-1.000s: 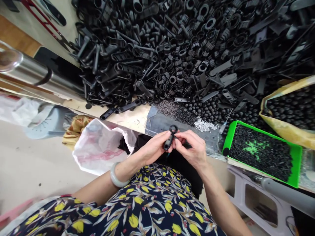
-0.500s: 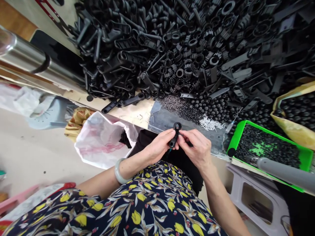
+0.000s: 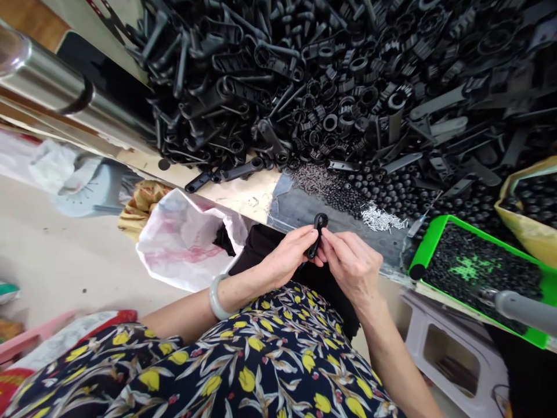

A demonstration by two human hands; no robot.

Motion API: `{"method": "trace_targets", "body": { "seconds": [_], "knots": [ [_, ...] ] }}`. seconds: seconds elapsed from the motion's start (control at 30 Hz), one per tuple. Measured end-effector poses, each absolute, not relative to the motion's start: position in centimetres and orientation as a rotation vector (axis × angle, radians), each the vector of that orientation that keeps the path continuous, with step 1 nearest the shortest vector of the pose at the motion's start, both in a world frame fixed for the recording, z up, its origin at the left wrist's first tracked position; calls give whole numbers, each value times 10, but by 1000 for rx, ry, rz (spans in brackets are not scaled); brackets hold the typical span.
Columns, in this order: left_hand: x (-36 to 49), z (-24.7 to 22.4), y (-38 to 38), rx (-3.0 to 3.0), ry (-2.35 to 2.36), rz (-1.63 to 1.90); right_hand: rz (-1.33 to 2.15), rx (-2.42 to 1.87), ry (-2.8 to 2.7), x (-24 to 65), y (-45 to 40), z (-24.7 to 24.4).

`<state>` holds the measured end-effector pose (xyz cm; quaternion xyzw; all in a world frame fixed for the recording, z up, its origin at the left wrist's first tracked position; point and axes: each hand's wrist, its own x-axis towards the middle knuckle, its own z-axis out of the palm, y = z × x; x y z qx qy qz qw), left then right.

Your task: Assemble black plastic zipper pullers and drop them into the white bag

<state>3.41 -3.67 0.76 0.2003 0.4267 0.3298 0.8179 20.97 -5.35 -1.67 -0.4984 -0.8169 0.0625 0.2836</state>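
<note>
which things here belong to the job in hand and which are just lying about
Likely the job's:
black part, in the left hand, with the right hand at it
black heap
beads
white pins
green tray

Seemingly just lying about:
steel flask
stool
brown bag

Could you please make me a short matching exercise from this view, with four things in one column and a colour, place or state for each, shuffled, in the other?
Things
1. held part
2. bangle
3. white pins
4. tray

Descriptions
A. heaped on the worktop
B. bright green, holding small black pieces
C. around the left wrist
D. black, in the left hand with the right hand touching it

Right pairs
1-D; 2-C; 3-A; 4-B
</note>
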Motion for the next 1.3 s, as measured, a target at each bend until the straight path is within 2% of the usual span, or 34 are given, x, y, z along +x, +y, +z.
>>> {"method": "trace_targets", "body": {
  "seconds": [0.53,1.3],
  "knots": [
    [37,5,-40,391,897,717,84,-1286,-2270,218,-49,-15],
    [36,3,-40,380,879,732,247,-1243,-2232,220,-35,-12]
  ]
}}
